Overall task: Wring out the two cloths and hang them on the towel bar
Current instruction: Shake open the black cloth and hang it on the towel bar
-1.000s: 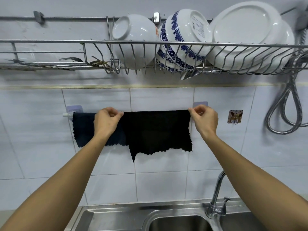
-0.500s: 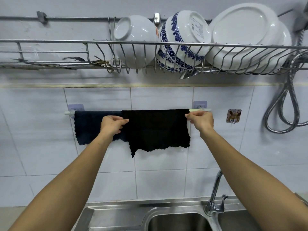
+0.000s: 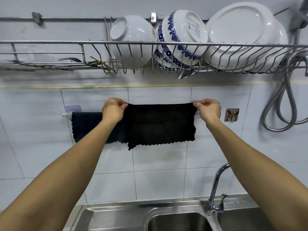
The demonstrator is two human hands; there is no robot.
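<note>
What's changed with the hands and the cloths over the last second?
Both hands, left hand and right hand, dipped, then rose again, lifting the black cloth by its top corners, which they keep pinching. The dark blue cloth stayed draped on the towel bar.

The towel bar (image 3: 66,114) carries a navy cloth (image 3: 86,127) and black cloth (image 3: 160,124).

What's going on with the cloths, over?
Left hand and right hand each pinch a top corner of the black cloth. Blue cloth hangs on the bar. Nothing in the way.
</note>
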